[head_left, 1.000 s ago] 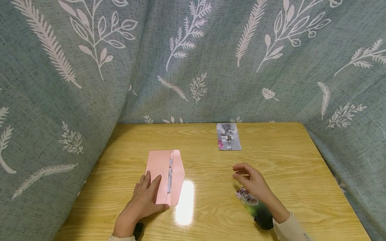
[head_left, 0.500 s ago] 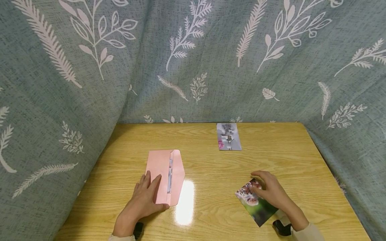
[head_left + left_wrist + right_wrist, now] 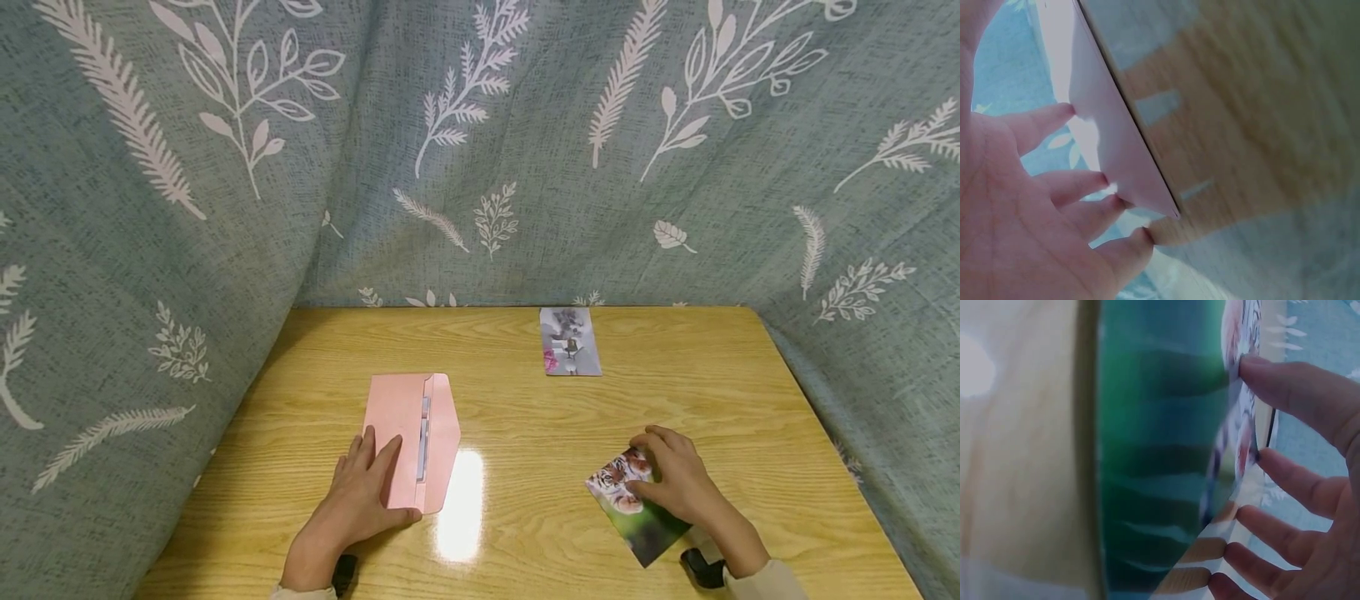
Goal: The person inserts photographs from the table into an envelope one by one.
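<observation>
A pink envelope (image 3: 393, 417) lies on the wooden table with its flap unfolded to the right, and edges of cards show in its opening. My left hand (image 3: 363, 492) rests on its near left part, fingers spread. In the left wrist view its fingertips (image 3: 1105, 181) touch the pink paper. On the right lies a glossy card (image 3: 645, 525) with a tiger picture and green background. My right hand (image 3: 678, 479) is over its upper right side. In the right wrist view the thumb touches the card's face (image 3: 1160, 437) and the index fingertip meets its edge, apart from the thumb.
Another picture card (image 3: 573, 354), grey with a pink flower, lies near the table's far edge. A patterned green-blue curtain (image 3: 420, 233) surrounds the table (image 3: 510, 417) at the back and sides. Bright glare marks the wood beside the envelope.
My right hand first moved back to the right, uncovering more of the tiger card, and now touches it near its upper corner. The left hand and envelope have stayed put.
</observation>
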{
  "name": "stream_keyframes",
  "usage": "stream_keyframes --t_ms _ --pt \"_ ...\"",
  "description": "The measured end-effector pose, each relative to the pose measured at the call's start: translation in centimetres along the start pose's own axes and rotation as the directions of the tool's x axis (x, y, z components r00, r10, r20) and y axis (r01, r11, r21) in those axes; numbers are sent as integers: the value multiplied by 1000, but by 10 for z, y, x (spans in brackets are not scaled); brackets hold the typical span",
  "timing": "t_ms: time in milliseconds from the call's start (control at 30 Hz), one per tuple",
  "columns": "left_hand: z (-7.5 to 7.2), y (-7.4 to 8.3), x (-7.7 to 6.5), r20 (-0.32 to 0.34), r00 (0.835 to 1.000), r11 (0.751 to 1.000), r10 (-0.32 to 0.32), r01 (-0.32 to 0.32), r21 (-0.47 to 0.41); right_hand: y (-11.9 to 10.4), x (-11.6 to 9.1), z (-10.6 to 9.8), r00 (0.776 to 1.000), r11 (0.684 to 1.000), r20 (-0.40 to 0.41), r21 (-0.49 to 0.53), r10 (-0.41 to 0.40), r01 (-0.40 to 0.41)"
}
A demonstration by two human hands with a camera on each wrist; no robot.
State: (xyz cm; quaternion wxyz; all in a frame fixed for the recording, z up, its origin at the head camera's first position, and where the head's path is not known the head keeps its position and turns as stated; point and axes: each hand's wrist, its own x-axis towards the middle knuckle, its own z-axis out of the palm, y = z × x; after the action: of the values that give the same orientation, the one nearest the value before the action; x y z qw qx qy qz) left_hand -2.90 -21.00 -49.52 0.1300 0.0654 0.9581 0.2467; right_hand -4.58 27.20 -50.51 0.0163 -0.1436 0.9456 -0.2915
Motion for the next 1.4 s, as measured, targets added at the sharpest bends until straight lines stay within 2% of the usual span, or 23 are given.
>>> stream_keyframes --t_ms 267,433,633,833,1133,1267,1400 --pt "0 1 1 -13 1000 1000 9 -9 18 -2 7 1 998 1000 -55 -8 9 -10" --pt "1 0 1 -18 1000 1000 12 -11 23 -4 9 -2 996 991 5 95 95 -95" --pt "0 0 0 -13 1000 1000 6 -5 19 -1 10 -6 983 960 48 213 177 -183" --pt "0 0 0 -6 1000 1000 5 -5 16 6 10 -8 974 936 43 268 222 -226" --pt "0 -1 1 0 1000 1000 2 -2 19 5 11 -6 957 893 17 353 291 -278" --pt "0 -1 1 -4 1000 1000 6 -6 20 5 13 -4 947 864 14 406 320 -298" --pt "1 -1 1 -9 1000 1000 11 -10 9 4 17 0 936 820 21 475 351 -318"
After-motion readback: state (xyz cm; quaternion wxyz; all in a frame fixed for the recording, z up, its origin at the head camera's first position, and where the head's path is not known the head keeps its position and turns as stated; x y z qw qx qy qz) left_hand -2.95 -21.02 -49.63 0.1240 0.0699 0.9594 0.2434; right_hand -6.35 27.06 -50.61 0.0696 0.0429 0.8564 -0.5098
